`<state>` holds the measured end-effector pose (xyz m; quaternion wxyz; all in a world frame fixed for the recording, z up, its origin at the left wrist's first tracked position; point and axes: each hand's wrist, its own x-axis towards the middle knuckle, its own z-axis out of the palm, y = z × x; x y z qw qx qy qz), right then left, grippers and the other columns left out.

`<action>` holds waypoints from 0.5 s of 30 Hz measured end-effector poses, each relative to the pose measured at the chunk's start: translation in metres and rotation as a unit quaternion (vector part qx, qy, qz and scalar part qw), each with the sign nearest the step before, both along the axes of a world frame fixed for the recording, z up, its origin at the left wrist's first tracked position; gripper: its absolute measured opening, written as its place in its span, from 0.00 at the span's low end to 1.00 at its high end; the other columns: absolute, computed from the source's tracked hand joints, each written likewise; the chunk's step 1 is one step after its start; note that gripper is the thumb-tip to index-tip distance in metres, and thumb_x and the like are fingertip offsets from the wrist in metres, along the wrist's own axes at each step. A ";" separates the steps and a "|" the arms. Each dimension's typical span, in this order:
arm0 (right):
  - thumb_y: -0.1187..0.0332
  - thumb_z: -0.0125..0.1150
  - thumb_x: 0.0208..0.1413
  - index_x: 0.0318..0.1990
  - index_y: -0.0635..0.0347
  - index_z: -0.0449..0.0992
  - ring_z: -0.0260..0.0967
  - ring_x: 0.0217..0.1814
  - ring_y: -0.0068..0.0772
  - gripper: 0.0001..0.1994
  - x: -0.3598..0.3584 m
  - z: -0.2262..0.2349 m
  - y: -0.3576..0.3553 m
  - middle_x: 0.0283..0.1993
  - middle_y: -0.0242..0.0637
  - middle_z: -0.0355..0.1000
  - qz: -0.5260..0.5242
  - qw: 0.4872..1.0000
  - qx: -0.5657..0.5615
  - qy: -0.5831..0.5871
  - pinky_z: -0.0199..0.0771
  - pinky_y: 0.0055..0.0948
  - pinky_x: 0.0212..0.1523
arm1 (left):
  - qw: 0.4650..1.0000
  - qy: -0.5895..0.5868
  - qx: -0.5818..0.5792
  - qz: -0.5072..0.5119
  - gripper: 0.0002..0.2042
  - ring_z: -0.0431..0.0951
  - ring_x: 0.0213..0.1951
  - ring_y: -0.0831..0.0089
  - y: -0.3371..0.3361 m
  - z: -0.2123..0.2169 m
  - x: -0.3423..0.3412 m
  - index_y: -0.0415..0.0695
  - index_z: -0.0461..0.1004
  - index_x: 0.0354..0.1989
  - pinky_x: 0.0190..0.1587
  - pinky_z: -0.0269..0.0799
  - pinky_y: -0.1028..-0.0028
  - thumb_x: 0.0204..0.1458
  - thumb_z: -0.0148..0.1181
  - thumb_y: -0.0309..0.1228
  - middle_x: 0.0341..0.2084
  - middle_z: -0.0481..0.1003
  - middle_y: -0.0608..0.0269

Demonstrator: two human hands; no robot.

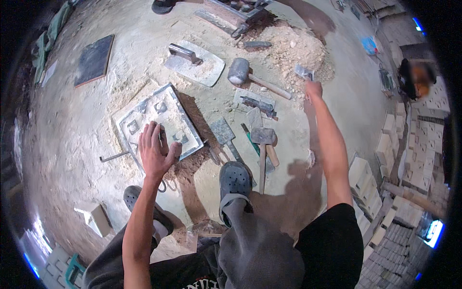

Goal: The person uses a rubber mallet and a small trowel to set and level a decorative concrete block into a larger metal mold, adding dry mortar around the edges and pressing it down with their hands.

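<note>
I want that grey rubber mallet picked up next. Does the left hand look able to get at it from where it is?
Probably yes. The left hand is open and empty above the square metal mould; the mallet lies uncovered on the dusty floor, with only a flat trowel beside the path.

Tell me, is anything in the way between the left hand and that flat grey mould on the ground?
Nothing visible. The left hand hovers open right over the near edge of the grey mould, with only air between them. The hammers and trowel lie off to the right.

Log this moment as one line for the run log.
left hand: open over the mould | right hand: stretched out, holding small metal tool near sand pile | mallet lying on floor
</note>
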<state>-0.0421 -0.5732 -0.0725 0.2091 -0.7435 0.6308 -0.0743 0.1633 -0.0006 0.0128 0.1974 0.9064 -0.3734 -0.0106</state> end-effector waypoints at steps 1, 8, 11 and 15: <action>0.46 0.56 0.61 0.21 0.64 0.74 0.68 0.12 0.36 0.28 0.016 0.000 -0.015 0.13 0.41 0.68 -0.020 0.998 0.057 -0.018 0.67 0.39 0.16 | 1.000 -0.004 -0.004 -0.002 0.34 0.58 0.70 0.51 0.001 0.000 0.000 0.41 0.64 0.65 0.71 0.49 0.53 0.52 0.64 0.44 0.67 0.62 0.49; 0.45 0.56 0.59 0.37 0.64 0.80 0.74 0.38 0.50 0.26 -0.013 -0.017 0.008 0.34 0.52 0.75 -0.030 0.999 0.029 -0.017 0.72 0.42 0.41 | 0.999 -0.001 -0.051 0.008 0.38 0.59 0.69 0.49 0.017 -0.008 -0.001 0.40 0.62 0.66 0.71 0.49 0.52 0.50 0.67 0.47 0.67 0.62 0.47; 0.43 0.57 0.58 0.37 0.64 0.80 0.78 0.40 0.48 0.27 -0.036 0.006 0.054 0.33 0.51 0.78 0.018 0.999 -0.022 -0.042 0.75 0.42 0.43 | 0.999 -0.012 -0.044 0.015 0.40 0.58 0.69 0.48 0.031 -0.004 -0.006 0.39 0.59 0.67 0.71 0.49 0.52 0.49 0.67 0.47 0.67 0.61 0.45; 0.44 0.57 0.60 0.38 0.63 0.80 0.76 0.40 0.46 0.26 -0.070 0.051 0.094 0.35 0.49 0.79 0.098 0.991 -0.065 -0.066 0.73 0.41 0.45 | 0.998 -0.053 0.028 0.031 0.52 0.51 0.72 0.48 0.060 -0.011 -0.008 0.30 0.51 0.69 0.73 0.43 0.53 0.48 0.64 0.60 0.70 0.54 0.39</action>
